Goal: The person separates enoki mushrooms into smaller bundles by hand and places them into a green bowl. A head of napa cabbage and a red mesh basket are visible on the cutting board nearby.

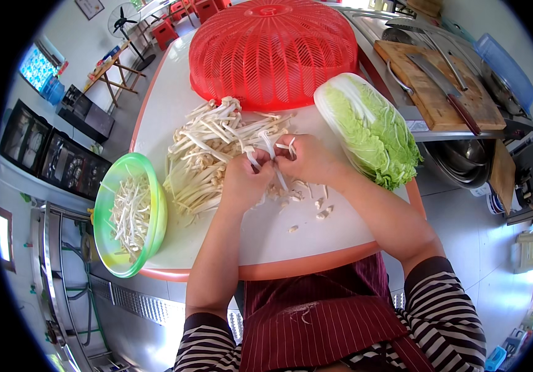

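Both my hands meet over the table in front of the mushroom pile. My left hand (pixel 247 180) pinches thin white mushroom stems, and my right hand (pixel 310 160) grips more of them, its fingertips almost touching the left ones. One long mushroom stem (pixel 280 179) hangs down between the hands. Just left and behind lies a heap of long-stemmed white mushrooms (pixel 206 160). Small broken mushroom bits (pixel 324 212) are scattered on the tabletop in front of my right hand. At the left table edge, a green and yellow plastic bowl (pixel 158 218) holds thin torn mushroom strips (pixel 130 211).
A napa cabbage (pixel 368 130) lies right of my hands. Behind the heap stands a red mesh food cover (pixel 273 56). The white table (pixel 303 251) has an orange rim. On the right-hand counter, a cleaver (pixel 434 76) and a ladle rest on a wooden cutting board (pixel 415 102).
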Action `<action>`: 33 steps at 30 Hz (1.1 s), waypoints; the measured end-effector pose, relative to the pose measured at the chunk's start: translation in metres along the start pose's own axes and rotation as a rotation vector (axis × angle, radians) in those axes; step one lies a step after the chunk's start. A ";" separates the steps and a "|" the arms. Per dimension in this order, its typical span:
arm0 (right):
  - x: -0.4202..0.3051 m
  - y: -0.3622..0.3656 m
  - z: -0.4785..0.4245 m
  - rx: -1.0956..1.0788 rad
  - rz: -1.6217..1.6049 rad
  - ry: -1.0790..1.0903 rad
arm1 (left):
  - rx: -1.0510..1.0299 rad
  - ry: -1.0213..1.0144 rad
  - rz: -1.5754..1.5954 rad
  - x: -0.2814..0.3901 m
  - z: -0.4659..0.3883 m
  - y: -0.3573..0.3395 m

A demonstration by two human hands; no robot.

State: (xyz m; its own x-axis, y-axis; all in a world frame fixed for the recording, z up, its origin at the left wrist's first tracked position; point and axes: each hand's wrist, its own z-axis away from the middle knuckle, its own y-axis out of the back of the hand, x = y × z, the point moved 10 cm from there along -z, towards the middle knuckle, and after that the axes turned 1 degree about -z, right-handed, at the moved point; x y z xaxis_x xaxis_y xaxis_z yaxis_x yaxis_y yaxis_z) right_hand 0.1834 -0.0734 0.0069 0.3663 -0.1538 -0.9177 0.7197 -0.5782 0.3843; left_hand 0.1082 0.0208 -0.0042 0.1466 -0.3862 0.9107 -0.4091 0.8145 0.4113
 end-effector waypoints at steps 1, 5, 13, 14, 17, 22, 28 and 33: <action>-0.003 0.003 0.001 0.021 0.052 0.000 | -0.003 -0.004 0.028 0.000 0.000 0.000; 0.003 0.014 0.000 0.107 0.115 -0.049 | -0.140 0.036 0.365 0.000 0.003 -0.004; 0.042 0.027 -0.010 0.149 -0.176 -0.223 | -0.383 -0.175 1.057 0.026 0.010 0.009; 0.052 0.022 -0.013 0.136 -0.368 -0.222 | -0.319 -0.091 1.000 0.024 0.007 0.005; 0.043 0.008 -0.013 0.041 -0.575 -0.229 | -0.140 0.121 0.696 -0.003 0.001 0.004; 0.026 -0.005 -0.006 -0.054 -0.549 -0.201 | -0.121 0.148 0.503 -0.015 -0.001 -0.009; 0.018 -0.011 -0.004 -0.083 -0.510 -0.110 | -0.126 0.156 0.509 -0.019 -0.002 -0.011; 0.014 -0.014 -0.003 -0.159 -0.468 -0.098 | -0.049 0.140 0.451 -0.013 -0.001 -0.005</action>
State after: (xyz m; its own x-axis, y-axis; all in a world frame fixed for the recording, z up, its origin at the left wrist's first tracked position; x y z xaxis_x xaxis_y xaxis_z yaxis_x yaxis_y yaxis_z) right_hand 0.1796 -0.0651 -0.0112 -0.0684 0.0141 -0.9976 0.8773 -0.4752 -0.0669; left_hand 0.1097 0.0222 -0.0178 0.0853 0.0695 0.9939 -0.4170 0.9085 -0.0278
